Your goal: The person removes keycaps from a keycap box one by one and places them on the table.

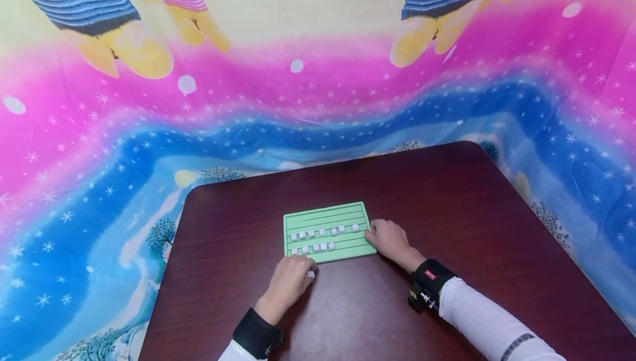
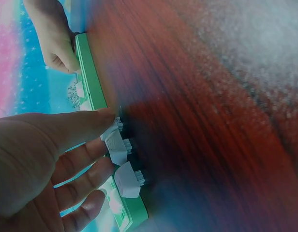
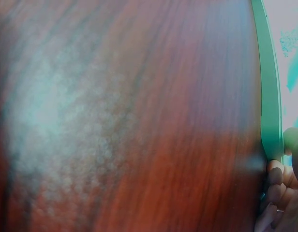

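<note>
A light green board [image 1: 348, 246] with raised ridges lies on the table, with white keycaps [image 1: 322, 232] along two of its rows. At its near left edge my left hand [image 1: 290, 278] pinches white keycaps [image 2: 117, 147] between thumb and fingers. Several small caps line up at those fingertips in the left wrist view, stems facing the table side; the thumb partly covers one. My right hand [image 1: 390, 242] grips the board's right edge, thumb above and other fingers curled beside the corner. The right wrist view shows only part of that hand, at its lower right.
The dark brown table [image 1: 422, 184] has rounded far corners and a glossy surface. Behind it hangs a pink and blue patterned cloth [image 1: 278, 85]. Black camera straps [image 1: 431, 281] circle both wrists, over white sleeves.
</note>
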`<state>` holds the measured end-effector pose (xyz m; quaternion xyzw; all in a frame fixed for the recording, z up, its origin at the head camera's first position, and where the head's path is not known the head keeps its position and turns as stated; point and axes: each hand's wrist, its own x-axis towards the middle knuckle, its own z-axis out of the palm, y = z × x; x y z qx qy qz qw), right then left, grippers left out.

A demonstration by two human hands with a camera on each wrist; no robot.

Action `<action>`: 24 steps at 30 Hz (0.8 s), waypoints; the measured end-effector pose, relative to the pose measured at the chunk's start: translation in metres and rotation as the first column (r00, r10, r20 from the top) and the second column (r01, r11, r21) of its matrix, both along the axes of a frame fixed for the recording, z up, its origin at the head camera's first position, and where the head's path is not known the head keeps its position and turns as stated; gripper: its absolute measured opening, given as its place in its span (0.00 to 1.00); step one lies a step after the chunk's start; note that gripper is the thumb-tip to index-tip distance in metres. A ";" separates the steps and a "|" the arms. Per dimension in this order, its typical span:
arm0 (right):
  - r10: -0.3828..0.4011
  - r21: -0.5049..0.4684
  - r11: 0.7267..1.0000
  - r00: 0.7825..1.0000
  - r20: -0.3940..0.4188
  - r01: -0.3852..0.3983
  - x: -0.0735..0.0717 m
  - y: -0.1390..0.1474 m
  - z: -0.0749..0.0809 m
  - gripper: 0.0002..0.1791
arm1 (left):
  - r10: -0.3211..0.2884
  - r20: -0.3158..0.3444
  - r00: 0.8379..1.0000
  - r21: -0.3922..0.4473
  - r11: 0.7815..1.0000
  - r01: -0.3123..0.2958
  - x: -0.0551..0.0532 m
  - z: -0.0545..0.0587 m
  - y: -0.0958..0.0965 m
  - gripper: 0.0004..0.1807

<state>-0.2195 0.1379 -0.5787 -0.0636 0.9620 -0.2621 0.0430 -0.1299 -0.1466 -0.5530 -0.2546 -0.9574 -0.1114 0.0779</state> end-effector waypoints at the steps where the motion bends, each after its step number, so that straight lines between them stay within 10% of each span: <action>1: 0.000 0.000 1.000 1.000 0.001 0.000 0.000 0.000 0.000 0.24 | -0.002 -0.002 1.000 0.000 1.000 0.002 0.000 0.000 0.000 0.10; 24: -0.018 0.016 1.000 1.000 0.017 0.017 0.000 -0.001 0.001 0.24 | -0.013 -0.012 1.000 0.017 1.000 0.013 0.001 0.005 0.000 0.11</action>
